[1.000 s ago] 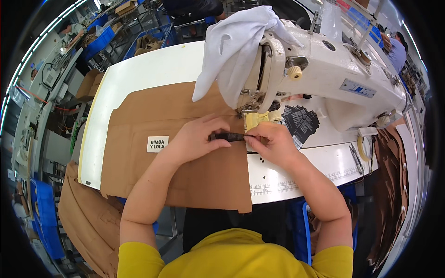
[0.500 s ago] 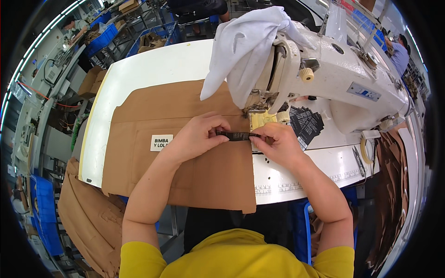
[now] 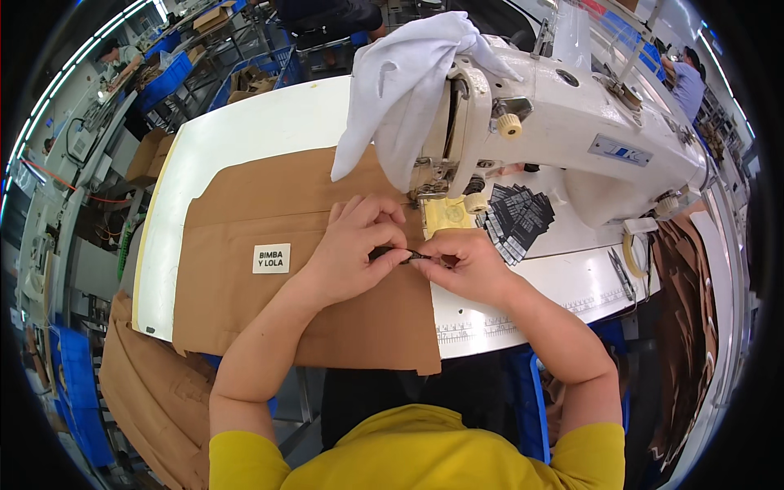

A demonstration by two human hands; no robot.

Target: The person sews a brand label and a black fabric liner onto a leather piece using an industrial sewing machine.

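Observation:
Between my two hands is a small black fabric label (image 3: 415,256), mostly hidden by my fingers. My left hand (image 3: 357,249) pinches its left end, and my right hand (image 3: 461,260) pinches the other end; the fingertips nearly meet. Both hands are over the right part of a large brown fabric panel (image 3: 220,310) lying flat on the table. A white rectangular patch (image 3: 270,258) with dark lettering sits on the panel, left of my left hand. The needle area of a white sewing machine (image 3: 563,114) stands just beyond my hands, above a yellow plate (image 3: 447,215).
Several black labels (image 3: 518,219) lie fanned out right of the needle. A white cloth (image 3: 400,90) drapes over the machine head. Snips (image 3: 621,274) and a tape roll (image 3: 634,255) lie at the table's right. Brown fabric (image 3: 151,392) hangs at the left. Other people work farther off.
My hands have come closer together, and the label, stretched flat between them before, is now bunched or folded and mostly covered. The whole view has shifted slightly.

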